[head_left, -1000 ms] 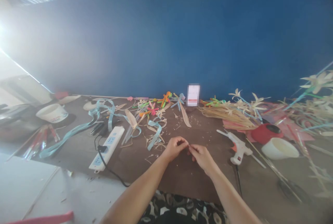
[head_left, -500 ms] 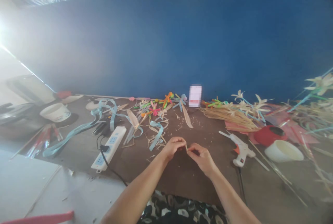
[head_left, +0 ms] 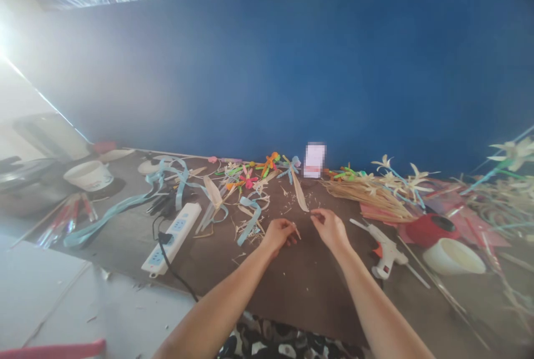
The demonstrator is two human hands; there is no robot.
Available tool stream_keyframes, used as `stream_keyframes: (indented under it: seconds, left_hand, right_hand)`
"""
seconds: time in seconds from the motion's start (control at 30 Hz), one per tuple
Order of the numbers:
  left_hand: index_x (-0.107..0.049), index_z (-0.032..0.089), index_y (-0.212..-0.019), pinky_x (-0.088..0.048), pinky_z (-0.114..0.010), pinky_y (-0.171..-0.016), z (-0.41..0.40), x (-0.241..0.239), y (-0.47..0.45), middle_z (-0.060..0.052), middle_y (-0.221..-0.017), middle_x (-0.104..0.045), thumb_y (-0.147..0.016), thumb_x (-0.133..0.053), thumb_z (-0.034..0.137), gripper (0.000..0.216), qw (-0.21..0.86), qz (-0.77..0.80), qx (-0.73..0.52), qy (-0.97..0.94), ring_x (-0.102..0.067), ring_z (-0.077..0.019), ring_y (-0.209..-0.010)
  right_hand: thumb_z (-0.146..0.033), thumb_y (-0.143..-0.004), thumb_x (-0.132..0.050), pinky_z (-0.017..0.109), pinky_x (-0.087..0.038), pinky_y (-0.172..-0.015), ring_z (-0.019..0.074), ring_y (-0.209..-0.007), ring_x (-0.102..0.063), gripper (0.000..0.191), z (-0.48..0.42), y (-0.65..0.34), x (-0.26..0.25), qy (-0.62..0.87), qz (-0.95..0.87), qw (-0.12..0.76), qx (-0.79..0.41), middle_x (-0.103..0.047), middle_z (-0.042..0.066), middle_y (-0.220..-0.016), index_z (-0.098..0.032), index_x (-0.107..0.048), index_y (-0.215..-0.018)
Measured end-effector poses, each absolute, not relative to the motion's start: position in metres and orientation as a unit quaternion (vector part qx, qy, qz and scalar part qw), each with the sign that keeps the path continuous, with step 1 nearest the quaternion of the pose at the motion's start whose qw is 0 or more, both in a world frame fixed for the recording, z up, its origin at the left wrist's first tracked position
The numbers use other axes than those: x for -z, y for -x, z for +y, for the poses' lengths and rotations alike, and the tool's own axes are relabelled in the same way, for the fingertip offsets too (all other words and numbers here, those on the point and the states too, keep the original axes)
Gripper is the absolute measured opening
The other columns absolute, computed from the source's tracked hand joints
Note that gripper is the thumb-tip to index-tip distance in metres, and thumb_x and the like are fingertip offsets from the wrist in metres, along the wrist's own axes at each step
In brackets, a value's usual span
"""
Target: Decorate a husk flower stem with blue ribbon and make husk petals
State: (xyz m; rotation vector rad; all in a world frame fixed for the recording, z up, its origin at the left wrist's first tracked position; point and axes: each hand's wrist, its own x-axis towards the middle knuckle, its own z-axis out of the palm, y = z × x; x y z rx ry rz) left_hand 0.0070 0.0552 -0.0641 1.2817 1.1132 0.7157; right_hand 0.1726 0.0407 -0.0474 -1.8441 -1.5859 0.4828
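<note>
Near the middle of the brown table, my left hand is closed in a pinch around a thin pale strip, whose end sticks out past the fingertips. My right hand is to the right and a little farther forward. Its thumb and fingers are drawn together beside the lower tip of a long, pale dried leaf. Whether these fingers touch the leaf or pinch a small bit, I cannot tell. Small pale scraps lie around the leaf.
On the right are a white glue gun, a red round object and a cream bowl. A power strip and blue ribbon lie left. Colourful craft flowers and dried stalks line the blue wall.
My hands have come apart. The right hand has moved forward to the dried leaf's tip, while the left stays near its place with the pale strip.
</note>
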Motion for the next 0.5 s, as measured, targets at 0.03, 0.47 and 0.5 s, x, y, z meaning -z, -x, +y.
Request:
stream_keyframes:
  seconds: [0.03,0.47,0.5]
  left_hand:
    - [-0.052,0.011,-0.071,-0.032,-0.015,-0.035,0.056,0.066,-0.010,-0.008,-0.070,-0.064,-0.072,-0.049,0.038,0.026,0.585,0.495,-0.300,-0.569,-0.053,-0.0072,-0.042]
    - [-0.064,0.016,-0.068,-0.041,-0.027,-0.063,0.072,0.061,-0.024,-0.003,-0.059,-0.061,-0.066,-0.056,0.025,0.013,0.401,0.530,-0.288,-0.689,-0.056,-0.0161,-0.060]
    - [-0.065,0.016,-0.068,-0.040,-0.027,-0.067,0.073,0.059,-0.026,-0.004,-0.064,-0.061,-0.066,-0.055,0.023,0.012,0.391,0.529,-0.292,-0.694,-0.056,-0.0166,-0.065]
  right_hand:
    - [-0.027,-0.073,-0.047,0.027,-0.037,-0.073,0.0181,-0.081,-0.054,0.024,0.048,-0.172,0.048,0.709,-0.605,0.319,-0.170,-0.059,0.005,-0.087,-0.019,-0.058,-0.093]
    - [-0.027,-0.073,-0.048,0.027,-0.039,-0.068,0.0177,-0.074,-0.054,0.015,0.059,-0.169,0.056,0.699,-0.547,0.436,-0.149,-0.058,0.006,-0.079,-0.017,-0.058,-0.073]
    - [-0.030,-0.073,-0.047,0.027,-0.040,-0.065,0.0174,-0.069,-0.055,0.017,0.056,-0.172,0.056,0.696,-0.529,0.459,-0.158,-0.059,0.006,-0.075,-0.016,-0.057,-0.076]
